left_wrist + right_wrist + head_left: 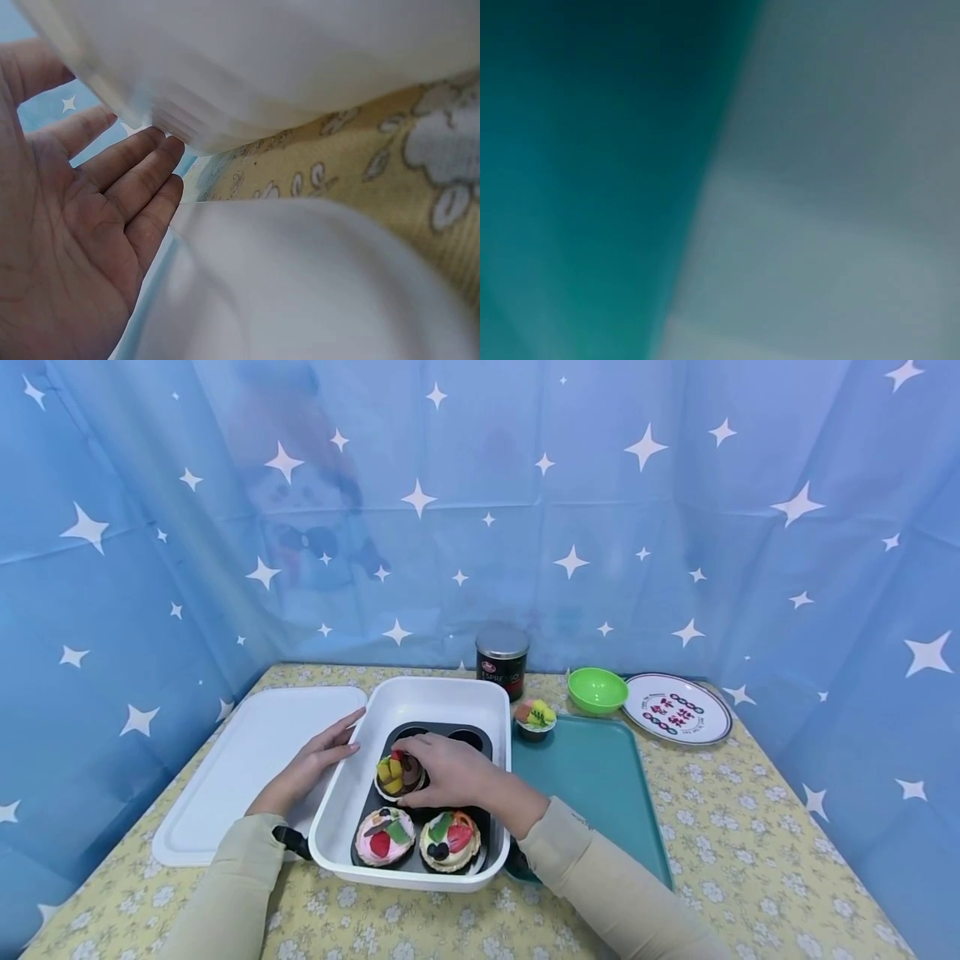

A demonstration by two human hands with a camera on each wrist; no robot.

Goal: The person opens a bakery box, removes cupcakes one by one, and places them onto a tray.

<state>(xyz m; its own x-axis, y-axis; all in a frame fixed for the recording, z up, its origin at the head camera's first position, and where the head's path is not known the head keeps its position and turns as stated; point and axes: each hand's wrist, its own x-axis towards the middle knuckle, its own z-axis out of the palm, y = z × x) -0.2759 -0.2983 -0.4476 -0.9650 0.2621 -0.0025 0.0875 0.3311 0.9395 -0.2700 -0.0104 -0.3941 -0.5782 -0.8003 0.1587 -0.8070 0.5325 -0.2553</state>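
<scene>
A deep white bin [397, 693] stands in the middle, holding a dark muffin pan [486, 747]. My right hand [457, 770] reaches into the bin and grips a chocolate cupcake [392, 777] with yellow fruit on top, over a middle cup of the pan. A pink cupcake [384, 837] and a cream one with strawberry [450, 842] sit in the nearest cups. Along the bin's left wall lies my left hand [311, 767], its fingers extended; the left wrist view shows the fingertips [174, 148] right at the wall. The right wrist view has only blurred teal and grey surfaces.
A white lid or tray [225, 768] lies left of the bin, a teal tray [600, 777] on its right. Another fruit cupcake [535, 720] stands at the teal tray's far left corner. Behind are an espresso tin [502, 664], a green bowl [597, 691] and a plate [708, 702].
</scene>
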